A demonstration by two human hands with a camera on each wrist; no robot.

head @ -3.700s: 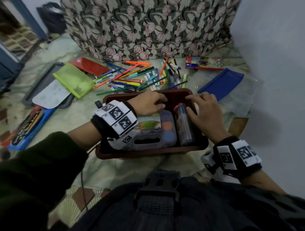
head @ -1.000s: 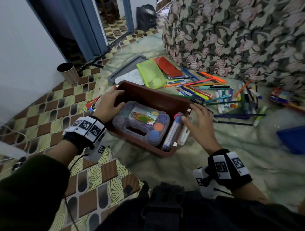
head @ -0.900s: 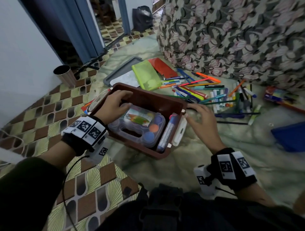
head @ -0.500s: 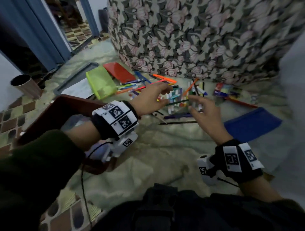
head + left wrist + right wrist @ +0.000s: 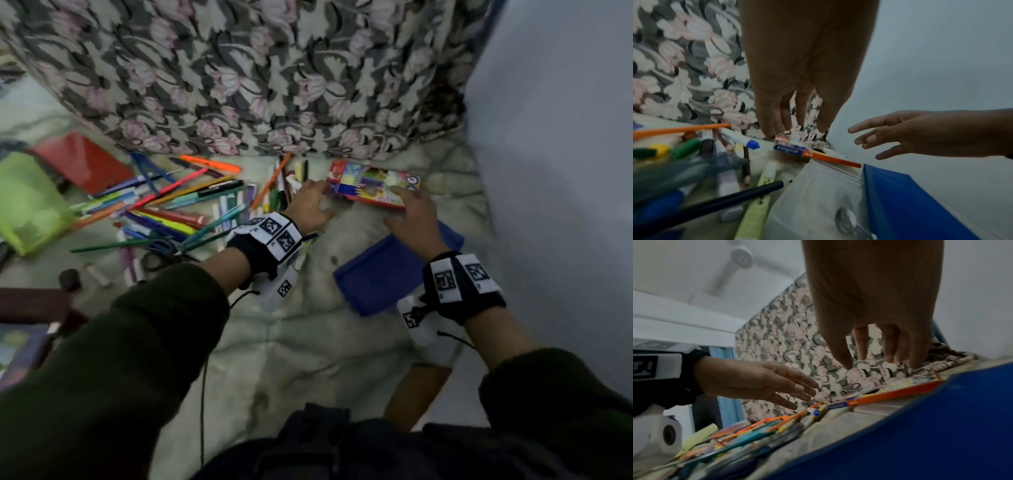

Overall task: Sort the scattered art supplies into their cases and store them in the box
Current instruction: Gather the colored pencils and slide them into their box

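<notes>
Since half a second ago both hands have reached forward from above the pen pile to the coloured pencil box [image 5: 372, 186], and the brown box has slipped almost out of sight at the left edge.

Head view: the left hand [image 5: 310, 205] lies with fingers extended at the pencil box's left end, the right hand [image 5: 412, 214] with fingers spread over its near right corner; neither grasps anything. The pencil box lies flat on the floor at the foot of the floral cloth [image 5: 239, 75]. Left of it spreads the pile of pens and markers [image 5: 178, 209], with a green pouch [image 5: 29, 202] and a red case [image 5: 80, 162] beyond. A blue case [image 5: 387, 274] lies under the right wrist.

Left wrist view: straight fingers [image 5: 766, 120] point down at the box end, whose side reads "STAEDTLER" [image 5: 788, 150]; whether they touch it cannot be told. A clear zip pouch [image 5: 818, 194] lies beside the blue case.

Right wrist view: relaxed fingers [image 5: 840, 353] hang just above the box's orange edge [image 5: 894, 394]
</notes>
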